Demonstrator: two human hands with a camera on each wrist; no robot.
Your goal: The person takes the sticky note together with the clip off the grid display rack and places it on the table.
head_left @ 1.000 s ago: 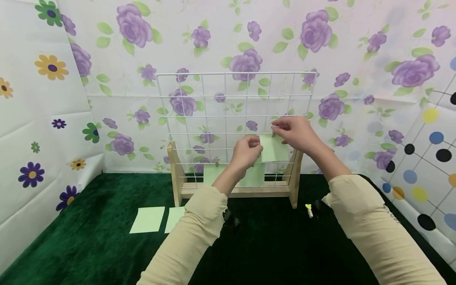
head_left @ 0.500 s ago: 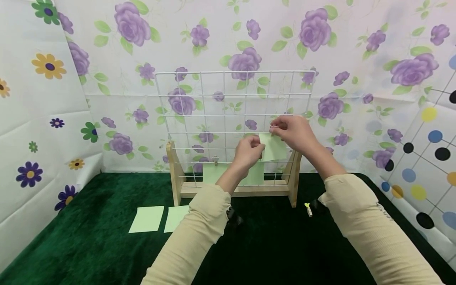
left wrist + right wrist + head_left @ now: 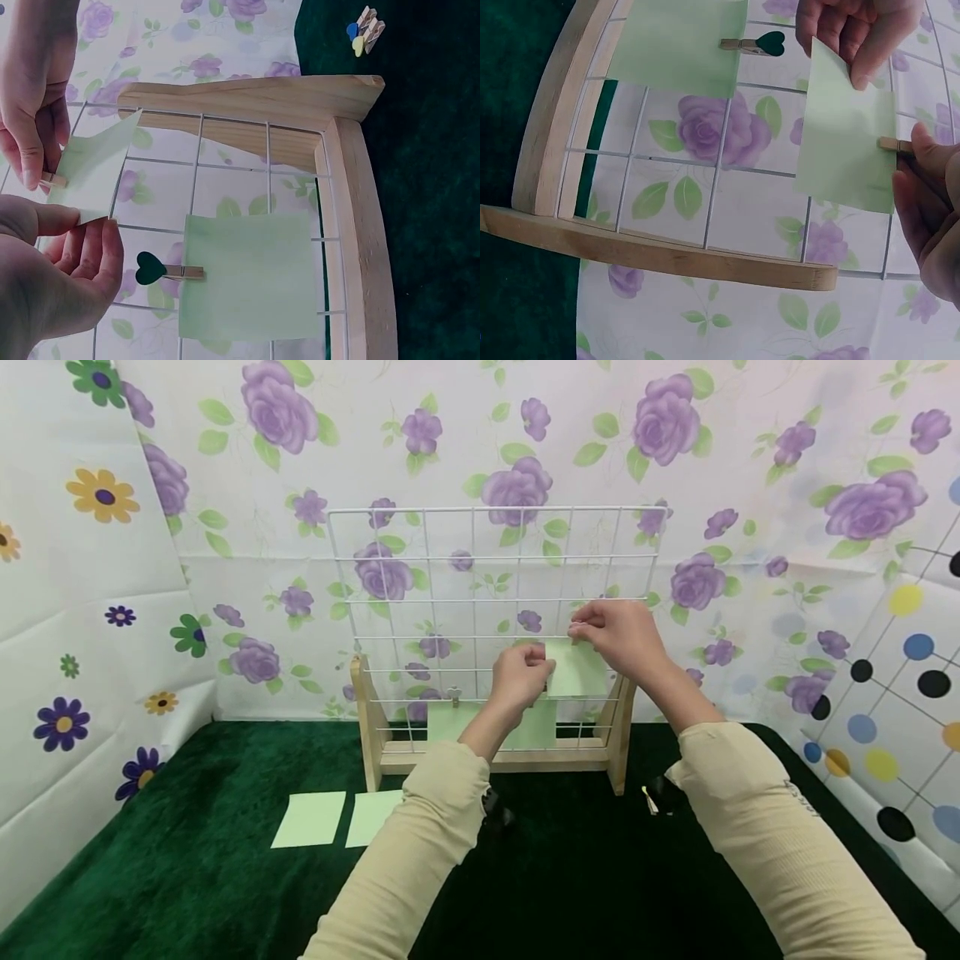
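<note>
A pale green paper sheet (image 3: pixel 576 668) is held up against the white wire grid (image 3: pixel 495 557). My left hand (image 3: pixel 519 678) pinches the sheet's left edge between thumb and fingers. At the top edge, my right hand (image 3: pixel 621 637) pinches a small wooden clothespin (image 3: pixel 891 144) whose tip sits on the paper. Lower on the grid hangs another green sheet (image 3: pixel 251 277), held by a clothespin with a dark green heart (image 3: pixel 151 268). In the head view, a further sheet (image 3: pixel 446 722) hangs at the lower left, partly behind my left arm.
Two green sheets lie on the dark green cloth, a left sheet (image 3: pixel 309 819) and a right sheet (image 3: pixel 371 817) partly under my sleeve. Loose clothespins (image 3: pixel 366 31) with blue and yellow hearts lie right of the wooden stand (image 3: pixel 495 763). Flowered sheeting (image 3: pixel 255 560) stands behind.
Both hands stay nearly in place at the held sheet. The sheet has shifted only slightly, and the right sleeve has edged left, closer to the loose clothespins.
</note>
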